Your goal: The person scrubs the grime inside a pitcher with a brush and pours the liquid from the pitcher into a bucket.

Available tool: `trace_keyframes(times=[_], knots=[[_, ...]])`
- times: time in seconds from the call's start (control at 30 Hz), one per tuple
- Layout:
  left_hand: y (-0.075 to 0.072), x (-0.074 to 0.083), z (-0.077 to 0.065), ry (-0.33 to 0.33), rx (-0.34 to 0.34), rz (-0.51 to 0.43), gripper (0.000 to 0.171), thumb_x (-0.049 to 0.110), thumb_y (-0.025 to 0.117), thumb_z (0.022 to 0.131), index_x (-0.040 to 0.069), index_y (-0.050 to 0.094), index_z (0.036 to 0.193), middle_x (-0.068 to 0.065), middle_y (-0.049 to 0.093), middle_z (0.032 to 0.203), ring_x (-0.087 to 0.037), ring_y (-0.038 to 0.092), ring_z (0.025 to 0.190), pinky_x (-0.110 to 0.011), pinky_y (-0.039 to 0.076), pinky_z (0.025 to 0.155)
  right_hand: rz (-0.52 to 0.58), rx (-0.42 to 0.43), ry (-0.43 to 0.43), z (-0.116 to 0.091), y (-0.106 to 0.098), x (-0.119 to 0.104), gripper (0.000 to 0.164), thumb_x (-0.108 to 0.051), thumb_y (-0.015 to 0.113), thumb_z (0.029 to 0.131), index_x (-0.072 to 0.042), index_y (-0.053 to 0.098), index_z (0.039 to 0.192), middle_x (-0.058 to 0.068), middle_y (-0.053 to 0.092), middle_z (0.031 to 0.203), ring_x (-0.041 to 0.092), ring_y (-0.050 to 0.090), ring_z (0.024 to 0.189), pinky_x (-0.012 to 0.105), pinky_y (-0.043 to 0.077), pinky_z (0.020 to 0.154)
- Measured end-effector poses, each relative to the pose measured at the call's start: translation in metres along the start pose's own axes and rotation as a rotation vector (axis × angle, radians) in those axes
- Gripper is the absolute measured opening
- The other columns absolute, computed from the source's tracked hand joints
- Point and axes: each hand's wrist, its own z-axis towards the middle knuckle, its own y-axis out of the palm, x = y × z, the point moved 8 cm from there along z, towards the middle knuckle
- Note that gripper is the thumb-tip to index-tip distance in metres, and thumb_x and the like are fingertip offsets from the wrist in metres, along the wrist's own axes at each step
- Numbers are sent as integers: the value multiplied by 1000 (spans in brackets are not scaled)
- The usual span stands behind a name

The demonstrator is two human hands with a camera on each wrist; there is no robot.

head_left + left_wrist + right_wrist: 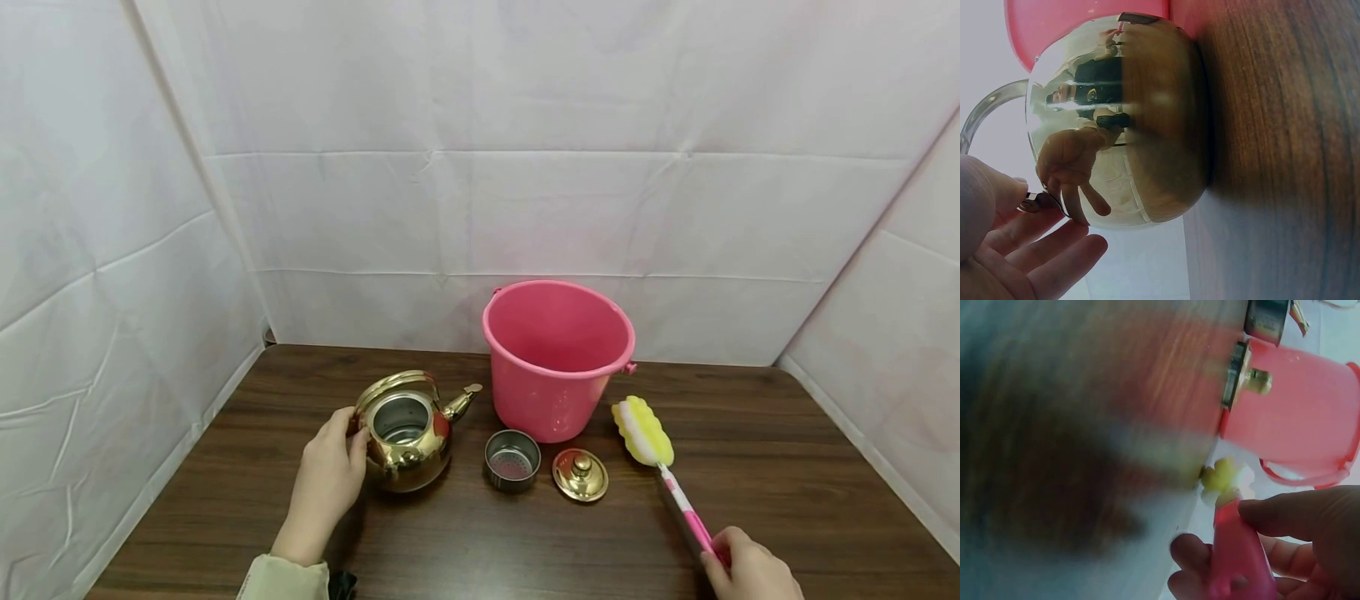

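Observation:
A gold kettle [411,467] stands lidless on the table, its spout pointing to the right. My left hand [330,471] pinches it at the handle's base on the left side, thumb against index finger; the other fingers touch or lie near its shiny body [1166,112]. Gripped in my right hand [752,568] is the pink handle [1238,550] of a sponge brush. Its yellow and white sponge head [645,432] points away from me, right of the bucket; whether it touches the table I cannot tell. Between kettle and brush lie a round metal strainer [512,460] and the gold kettle lid [581,476], knob up.
A pink bucket [547,408] stands upright behind the strainer and lid, close to the kettle's spout. White cloth [450,208] hangs behind and on both sides of the dark wooden table [225,500]. A small black thing [342,585] shows beside the left sleeve.

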Motion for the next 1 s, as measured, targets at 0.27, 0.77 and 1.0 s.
trace_keyframes(times=[0.27,0.77,1.0], knots=[[0,0,0,5,1,-3,23,2,61,89,-7,55,110,-24,64,97,-39,66,88,-49,54,71,-24,-50,-39,2,10,-5,16,-19,68,82,-10,56,85,-3,49,62,15,47,57,33,37,50],[1,-2,0,-13,-15,-1,25,4,61,90,-6,55,112,-24,64,100,-39,65,90,-50,54,72,-60,-221,4,0,23,-10,20,-20,69,83,-7,54,88,0,47,65,15,46,57,30,36,50],[2,-2,0,-15,-22,-4,26,4,61,90,-6,55,113,-24,64,100,-39,65,90,-49,54,73,-74,-230,-8,2,26,-10,21,-19,71,81,-8,54,84,-1,46,63,15,45,57,30,35,51]])
